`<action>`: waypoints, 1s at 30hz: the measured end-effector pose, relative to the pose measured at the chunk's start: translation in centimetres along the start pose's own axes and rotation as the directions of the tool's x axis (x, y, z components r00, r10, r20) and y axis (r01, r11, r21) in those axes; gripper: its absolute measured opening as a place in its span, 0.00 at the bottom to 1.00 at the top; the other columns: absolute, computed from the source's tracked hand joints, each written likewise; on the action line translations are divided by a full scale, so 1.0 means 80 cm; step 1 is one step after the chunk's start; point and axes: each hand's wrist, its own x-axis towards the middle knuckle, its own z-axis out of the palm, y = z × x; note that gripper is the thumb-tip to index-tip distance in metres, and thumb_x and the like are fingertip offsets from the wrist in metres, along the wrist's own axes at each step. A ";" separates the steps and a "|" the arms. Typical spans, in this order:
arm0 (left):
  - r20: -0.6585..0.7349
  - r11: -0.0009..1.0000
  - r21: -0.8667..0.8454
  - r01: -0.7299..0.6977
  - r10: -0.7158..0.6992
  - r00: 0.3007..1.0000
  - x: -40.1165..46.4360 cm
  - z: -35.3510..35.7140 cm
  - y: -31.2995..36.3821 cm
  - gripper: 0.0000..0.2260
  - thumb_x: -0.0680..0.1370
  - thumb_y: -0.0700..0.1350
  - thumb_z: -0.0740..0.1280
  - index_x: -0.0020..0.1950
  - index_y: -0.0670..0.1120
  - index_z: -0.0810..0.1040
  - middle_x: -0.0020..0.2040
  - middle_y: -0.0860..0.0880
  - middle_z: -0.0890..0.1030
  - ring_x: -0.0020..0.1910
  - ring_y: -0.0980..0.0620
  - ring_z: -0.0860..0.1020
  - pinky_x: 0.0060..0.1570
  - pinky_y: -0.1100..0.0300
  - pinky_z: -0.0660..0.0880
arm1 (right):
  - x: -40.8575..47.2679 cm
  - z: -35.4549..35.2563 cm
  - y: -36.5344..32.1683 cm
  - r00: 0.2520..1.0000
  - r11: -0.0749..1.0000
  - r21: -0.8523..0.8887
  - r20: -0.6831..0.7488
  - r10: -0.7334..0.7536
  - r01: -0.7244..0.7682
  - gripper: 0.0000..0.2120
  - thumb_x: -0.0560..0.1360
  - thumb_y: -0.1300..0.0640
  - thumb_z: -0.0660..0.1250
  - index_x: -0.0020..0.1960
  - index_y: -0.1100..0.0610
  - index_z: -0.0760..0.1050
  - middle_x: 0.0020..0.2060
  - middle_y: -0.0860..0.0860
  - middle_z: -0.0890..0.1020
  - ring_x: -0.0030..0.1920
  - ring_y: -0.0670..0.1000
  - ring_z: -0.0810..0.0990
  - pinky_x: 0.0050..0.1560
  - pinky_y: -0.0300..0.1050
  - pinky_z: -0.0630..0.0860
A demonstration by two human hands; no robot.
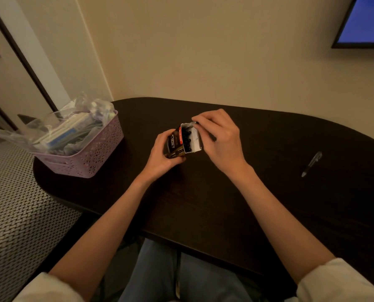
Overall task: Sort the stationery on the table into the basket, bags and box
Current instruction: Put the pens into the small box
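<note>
Lap: jeans [194, 277] and rolled white sleeves nearest the lens; person seated at the edge of the dark surface [214, 203], forearms reaching forward over it.

Left hand [160, 153]: fingers curled round the lower body of a small pen box [182, 140], gripping it tilted, open mouth turned toward the right hand. Judged: held at a slant so the opening is easy to feed and the contents do not slide out.

Pen box: dark cardboard with a red stripe, pale inner flap folded open; dark pen caps show in rows inside, so it looks nearly full. Lifted slightly or resting on one corner, cannot tell which.

Right hand [219, 138]: fingertips pinching a slim pale item [194, 122] at the top edge of the box mouth. Whether it is a pen end or the box flap, too small to tell.

Loose pen [311, 164]: clear-barrelled, lying alone on the surface well to the right, apart from both hands. Judged: next item for the box.

Basket [103, 149]: lilac perforated plastic at the left end of the surface, filled with clear bags [79, 114] and flat packets. Judged: bagged goods already sorted there.

Progress: judged near the end; only the loose pen is visibly unsorted.

Risk: tilted box could spill pens if the left-hand grip loosens.
</note>
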 end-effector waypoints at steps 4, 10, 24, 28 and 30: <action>0.022 0.997 0.055 -0.060 0.059 0.998 -0.001 0.003 0.000 0.33 0.68 0.41 0.77 0.69 0.52 0.66 0.66 0.50 0.68 0.63 0.63 0.68 0.56 0.80 0.63 | 0.006 0.003 0.007 0.981 0.996 -0.064 0.177 0.079 -0.068 0.07 0.74 0.61 0.69 0.52 0.60 0.82 0.46 0.54 0.80 0.50 0.52 0.75 0.47 0.39 0.71; 0.038 0.996 0.069 -0.049 0.046 0.998 0.003 0.001 -0.004 0.34 0.69 0.41 0.77 0.71 0.48 0.65 0.67 0.49 0.68 0.65 0.59 0.68 0.56 0.81 0.62 | 0.001 0.007 0.005 0.985 0.988 -0.096 0.111 0.135 -0.124 0.05 0.72 0.60 0.72 0.47 0.59 0.80 0.44 0.53 0.78 0.48 0.49 0.73 0.40 0.36 0.67; 0.028 0.997 0.061 -0.039 0.037 0.999 0.001 0.002 -0.004 0.34 0.69 0.41 0.77 0.71 0.49 0.66 0.67 0.49 0.68 0.66 0.58 0.67 0.58 0.75 0.63 | -0.003 0.013 0.010 0.994 0.994 -0.095 0.090 0.060 -0.051 0.04 0.72 0.60 0.72 0.45 0.60 0.81 0.43 0.52 0.81 0.47 0.50 0.76 0.42 0.38 0.72; 0.033 0.998 0.058 -0.027 0.025 0.999 0.001 0.000 -0.002 0.34 0.69 0.41 0.76 0.71 0.51 0.65 0.67 0.50 0.68 0.64 0.63 0.67 0.57 0.79 0.62 | -0.002 0.021 0.014 0.983 0.987 -0.121 0.136 0.122 -0.106 0.06 0.72 0.57 0.72 0.45 0.60 0.83 0.46 0.53 0.78 0.50 0.48 0.71 0.39 0.36 0.69; 0.036 0.998 0.057 -0.023 0.021 0.999 0.001 0.000 -0.001 0.34 0.69 0.41 0.76 0.71 0.51 0.65 0.67 0.50 0.68 0.63 0.66 0.66 0.56 0.78 0.63 | -0.003 0.021 0.017 0.975 0.985 -0.103 0.160 0.157 -0.142 0.06 0.73 0.56 0.71 0.47 0.58 0.83 0.49 0.52 0.77 0.52 0.46 0.68 0.41 0.31 0.65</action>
